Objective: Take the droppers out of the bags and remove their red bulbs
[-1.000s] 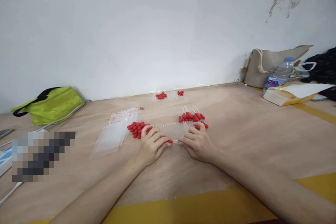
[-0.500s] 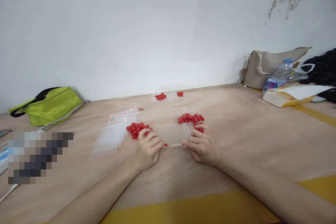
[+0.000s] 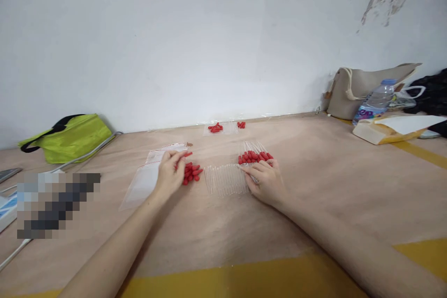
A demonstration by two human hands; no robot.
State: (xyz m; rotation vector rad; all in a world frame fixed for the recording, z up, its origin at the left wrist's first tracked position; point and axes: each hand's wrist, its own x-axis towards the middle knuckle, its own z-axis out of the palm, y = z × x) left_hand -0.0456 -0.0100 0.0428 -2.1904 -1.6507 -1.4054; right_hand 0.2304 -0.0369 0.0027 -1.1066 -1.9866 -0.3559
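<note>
My left hand (image 3: 171, 172) is over the left pile of red rubber bulbs (image 3: 193, 172), its fingers pinched on one red bulb (image 3: 188, 154) at the fingertips. A row of thin clear tubes (image 3: 225, 180) lies side by side on the table between my hands. At the row's right end, my right hand (image 3: 265, 179) has thumb and fingers closed on the upper end of a clear tube, mostly hidden by the hand. Just behind it lie several droppers (image 3: 254, 154), clear tubes fitted with red bulbs, their tips pointing to the wall.
Clear zip bags (image 3: 145, 179) lie left of the bulbs. By the wall, more red pieces (image 3: 215, 127) rest in clear bags. A green pouch (image 3: 73, 139) and a cable stand at left. At right are a water bottle (image 3: 375, 100), a beige bag (image 3: 363, 84) and an opened packet (image 3: 380, 131).
My left hand has moved left and up to the bulb pile. The tube lying crosswise between my hands has gone from there. My right hand has shifted slightly up.
</note>
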